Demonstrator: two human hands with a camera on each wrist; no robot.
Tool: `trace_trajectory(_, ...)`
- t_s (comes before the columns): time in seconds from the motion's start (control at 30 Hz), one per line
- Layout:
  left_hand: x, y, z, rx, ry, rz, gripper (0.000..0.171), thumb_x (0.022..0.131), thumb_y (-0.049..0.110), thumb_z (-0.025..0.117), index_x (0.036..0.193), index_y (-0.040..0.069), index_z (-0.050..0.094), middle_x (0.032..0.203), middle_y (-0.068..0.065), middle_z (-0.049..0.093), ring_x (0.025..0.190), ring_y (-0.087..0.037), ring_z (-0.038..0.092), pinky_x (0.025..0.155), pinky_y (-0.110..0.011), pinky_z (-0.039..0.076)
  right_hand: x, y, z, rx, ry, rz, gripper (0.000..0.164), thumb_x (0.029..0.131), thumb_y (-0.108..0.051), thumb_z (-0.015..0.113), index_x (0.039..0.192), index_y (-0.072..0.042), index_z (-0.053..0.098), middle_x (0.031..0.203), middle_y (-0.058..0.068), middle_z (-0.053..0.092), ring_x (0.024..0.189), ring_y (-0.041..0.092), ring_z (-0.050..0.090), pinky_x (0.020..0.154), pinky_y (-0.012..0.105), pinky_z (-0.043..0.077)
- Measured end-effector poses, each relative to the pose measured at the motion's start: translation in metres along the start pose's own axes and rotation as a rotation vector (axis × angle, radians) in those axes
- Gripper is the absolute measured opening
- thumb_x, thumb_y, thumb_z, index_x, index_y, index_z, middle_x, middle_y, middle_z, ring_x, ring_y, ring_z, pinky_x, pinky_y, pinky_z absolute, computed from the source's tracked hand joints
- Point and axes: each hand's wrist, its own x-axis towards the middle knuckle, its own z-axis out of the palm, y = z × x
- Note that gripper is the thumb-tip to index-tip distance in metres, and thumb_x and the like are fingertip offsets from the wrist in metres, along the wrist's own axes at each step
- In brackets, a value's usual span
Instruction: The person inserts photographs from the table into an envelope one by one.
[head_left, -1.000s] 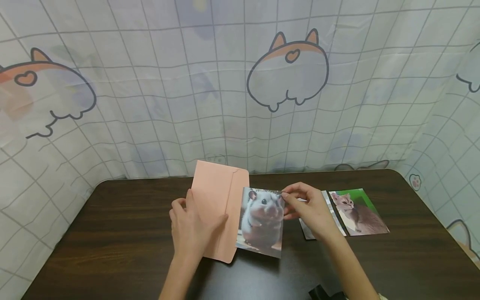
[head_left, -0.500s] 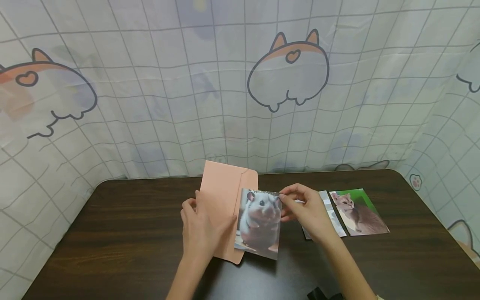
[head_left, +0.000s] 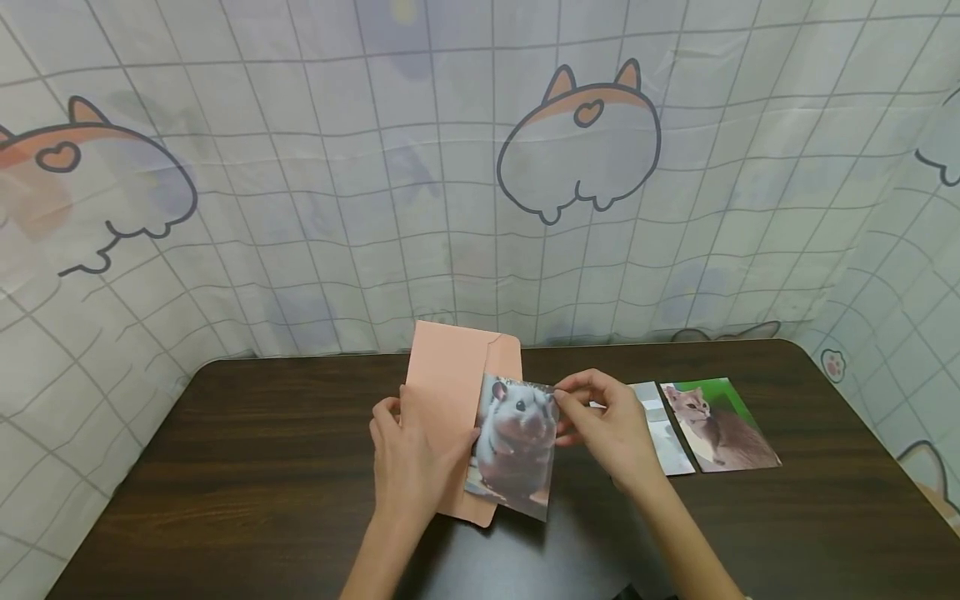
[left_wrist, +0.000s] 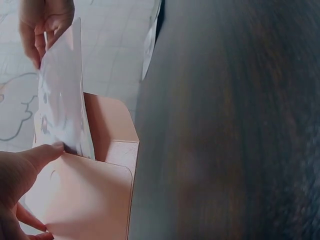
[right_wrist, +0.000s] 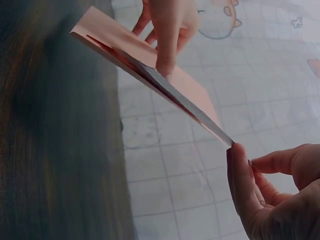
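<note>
A pink envelope is held up over the table by my left hand, its thumb on the front and fingers behind. Its open side faces right. My right hand pinches a photo of a hamster by the upper right edge. The photo's left edge sits in the mouth of the envelope, close to the left thumb. Seen from the right wrist, the photo shows edge-on along the envelope's opening. Most of the photo is outside the envelope.
On the dark wooden table, a cat photo lies at the right. Beside it is a pale picture card, partly hidden by the right hand. A black object shows at the bottom edge. A patterned curtain hangs behind.
The left hand and envelope have moved right, toward the hamster photo. The right hand has shifted slightly left with the photo, whose left edge now goes into the envelope's mouth.
</note>
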Motion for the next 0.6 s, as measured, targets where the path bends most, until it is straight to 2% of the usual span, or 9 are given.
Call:
trace_trajectory(0.3,0.0,0.0024,0.0008,0.0,-0.031,0.0,0.098,0.079,0.039,0.092,0.149,-0.01,0.044,0.126,-0.028,0.043,0.117,-0.047,0.047,0.087,-0.056,0.056,0.001,0.0006,0.002,0.008,0.05,0.025,0.015,0.099,0.006,0.065,0.111,0.014,0.065,0.083,0.01,0.068,0.06,0.014,0.068,0.059,0.034,0.063)
trace_trajectory(0.6,-0.0013,0.0023,0.0008,-0.005,-0.027,0.019,0.099,0.077,0.038,0.093,0.148,-0.011,0.045,0.123,-0.027,0.043,0.116,-0.047,0.048,0.088,-0.056,0.056,0.0015,0.0002,0.0016,0.008,0.095,0.023,0.015,0.098,0.007,0.065,0.111,0.014,0.065,0.086,0.01,0.069,0.058,0.012,0.068,0.058,0.031,0.062)
